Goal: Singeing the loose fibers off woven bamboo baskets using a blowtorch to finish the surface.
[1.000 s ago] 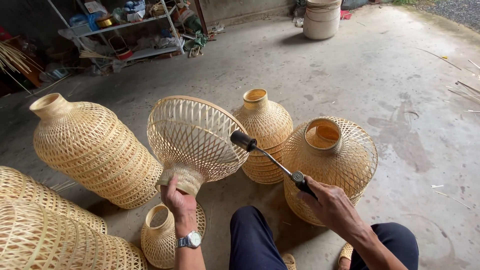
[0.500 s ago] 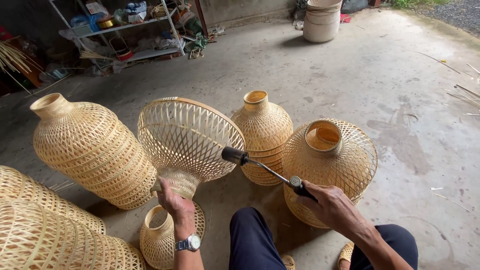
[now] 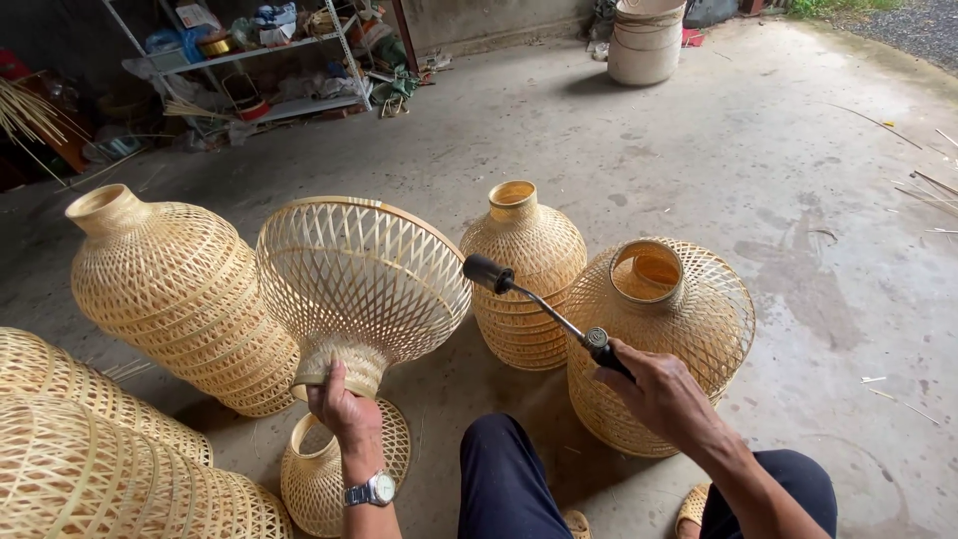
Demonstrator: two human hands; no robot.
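A funnel-shaped woven bamboo shade (image 3: 361, 284) is being held up above a concrete floor (image 3: 699, 160), its wide open mouth tilting away from the camera and its narrow neck pointing down. The person's left hand (image 3: 344, 407), a wristwatch (image 3: 372, 490) on the wrist, is clenching around that neck from below. The right hand (image 3: 664, 394) is gripping the handle of a slim black torch (image 3: 544, 307), whose round nozzle is sitting just beside the shade's right rim. Directly beneath the shade, a small woven shade (image 3: 334, 474) is standing on the floor near the person's dark-trousered knee (image 3: 504, 479). A tall bottle-shaped shade (image 3: 180, 289) is leaning at left, a ribbed jar-shaped shade (image 3: 529, 269) is standing upright behind the torch, and a round open-weave shade (image 3: 669, 329) is resting at right, behind the right hand. More woven pieces (image 3: 90, 459) are crowding the lower left corner. A cluttered metal shelf (image 3: 259, 70) and stacked pale buckets (image 3: 647, 40) are standing well apart along the far wall.
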